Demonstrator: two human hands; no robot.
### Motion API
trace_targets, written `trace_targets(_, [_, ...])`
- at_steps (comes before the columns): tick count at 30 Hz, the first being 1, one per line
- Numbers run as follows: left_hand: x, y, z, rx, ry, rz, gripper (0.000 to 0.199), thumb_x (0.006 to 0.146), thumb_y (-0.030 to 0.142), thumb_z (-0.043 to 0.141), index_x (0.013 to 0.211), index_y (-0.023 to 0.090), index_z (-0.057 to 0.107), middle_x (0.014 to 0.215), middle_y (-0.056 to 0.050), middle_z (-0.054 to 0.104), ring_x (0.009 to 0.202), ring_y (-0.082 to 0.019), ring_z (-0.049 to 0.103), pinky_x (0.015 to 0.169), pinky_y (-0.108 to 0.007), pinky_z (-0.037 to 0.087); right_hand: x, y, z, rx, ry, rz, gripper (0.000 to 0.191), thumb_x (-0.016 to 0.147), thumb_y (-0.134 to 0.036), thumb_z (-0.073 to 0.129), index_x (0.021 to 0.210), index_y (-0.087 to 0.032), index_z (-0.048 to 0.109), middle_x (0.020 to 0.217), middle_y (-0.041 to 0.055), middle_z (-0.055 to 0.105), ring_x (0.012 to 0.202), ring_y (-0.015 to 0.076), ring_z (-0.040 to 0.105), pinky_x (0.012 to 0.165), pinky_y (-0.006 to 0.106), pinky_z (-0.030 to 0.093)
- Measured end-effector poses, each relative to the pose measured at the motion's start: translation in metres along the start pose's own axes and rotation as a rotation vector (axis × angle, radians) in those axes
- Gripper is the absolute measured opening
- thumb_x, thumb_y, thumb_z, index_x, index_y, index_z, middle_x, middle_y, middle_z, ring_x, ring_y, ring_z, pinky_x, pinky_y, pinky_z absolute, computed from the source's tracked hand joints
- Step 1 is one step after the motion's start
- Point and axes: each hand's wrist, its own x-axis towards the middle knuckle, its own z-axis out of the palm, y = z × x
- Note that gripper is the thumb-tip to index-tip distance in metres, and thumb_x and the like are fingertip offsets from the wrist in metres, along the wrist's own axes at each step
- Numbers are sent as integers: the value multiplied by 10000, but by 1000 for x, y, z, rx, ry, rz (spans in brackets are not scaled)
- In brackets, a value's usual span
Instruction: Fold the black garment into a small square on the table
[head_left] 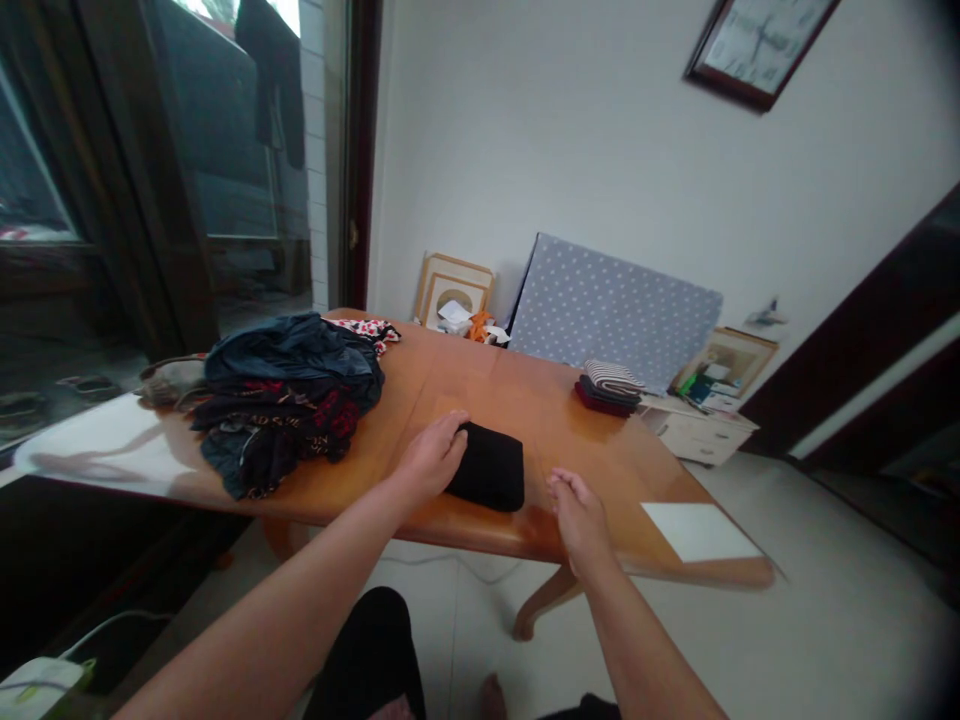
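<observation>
A folded black garment (491,468) lies flat on the wooden table (480,375), close to its front edge. My left hand (435,455) is closed at the garment's left side, its fingertips and thumb touching that edge. To the right of the garment, a short gap away, my right hand (579,510) hovers over the table with loosely bent fingers and holds nothing. A heap of rumpled dark clothes (289,400) covers the table's left part. Toward the back right sits a small stack of folded clothes (609,388), a striped piece on top.
A white sheet (701,532) lies at the table's right front corner. Behind the table stand a grey dotted panel (615,305), framed pictures (454,290) and a low white cabinet (701,432). A glass door (225,180) is at the left.
</observation>
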Motion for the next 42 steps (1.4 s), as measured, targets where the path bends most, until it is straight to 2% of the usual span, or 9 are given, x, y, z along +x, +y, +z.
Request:
trace_targets(2, [5,16,6,119,-108,91,470,1019,390,317,1414,204,490,1506,-88,490,1437,-222,380,1213,-467,234,-10,7,5,-82,-50,-111,452,834,-489,585,1154,-179,662,1100,93,712,1001,227,651,871,329,500])
trace_targets(4, [9,25,11,237,-229,114,502,1024,432,297,1447,218,463,1558,-92,417,1479,-252,299,1215,-576,112,-19,9,9,-180,-97,-191,525,845,-491,566,1240,-150,623,1144,121,692,1024,245,643,917,364,483])
trace_targets(7, [12,21,15,328,-394,45,548,1023,484,260,1483,234,423,1597,-98,335,1500,-288,237,1166,-684,17,-31,5,13,-387,-151,-272,592,844,-468,569,1339,-145,561,1167,135,674,1064,273,622,968,400,450])
trace_targets(10, [13,9,16,325,-479,-29,590,1021,536,187,1520,274,361,1624,-70,266,1518,-279,178,1145,-708,-3,-40,-5,21,-600,-123,-271,627,838,-468,576,1386,-168,529,1205,143,661,1147,320,575,1015,441,398])
trace_targets(17, [12,-1,22,333,-494,-67,651,1006,594,125,1550,279,294,1642,-48,200,1531,-262,110,1137,-718,13,-44,-29,46,-803,-28,-137,583,835,-446,542,1354,-181,535,1295,173,624,1218,370,517,1019,523,321])
trace_targets(22, [11,-7,27,338,-467,-73,654,1001,607,129,1556,298,287,1643,-53,198,1530,-269,112,1150,-698,27,-40,-36,53,-834,-57,-34,524,858,-455,503,1298,-177,561,1178,181,678,1139,358,570,985,525,310])
trace_targets(28, [10,-13,32,348,-460,-62,657,997,616,135,1559,309,277,1648,-44,182,1531,-270,108,1155,-687,9,-40,-32,49,-919,-59,-104,350,887,-407,468,1043,-153,653,1078,183,701,1049,347,603,934,491,330])
trace_targets(35, [11,-14,32,388,-493,-51,661,991,622,142,1562,313,263,1652,-34,159,1533,-260,95,1155,-689,12,-41,-28,46,-951,-68,-179,278,923,-289,412,1026,-168,641,1021,144,719,970,287,642,884,430,352])
trace_targets(42, [12,-15,33,411,-498,-52,689,983,634,116,1571,298,242,1655,-32,147,1533,-282,81,1146,-707,24,-46,-24,38,-951,-43,-193,316,930,-416,436,953,-183,648,999,122,715,957,290,636,844,408,371])
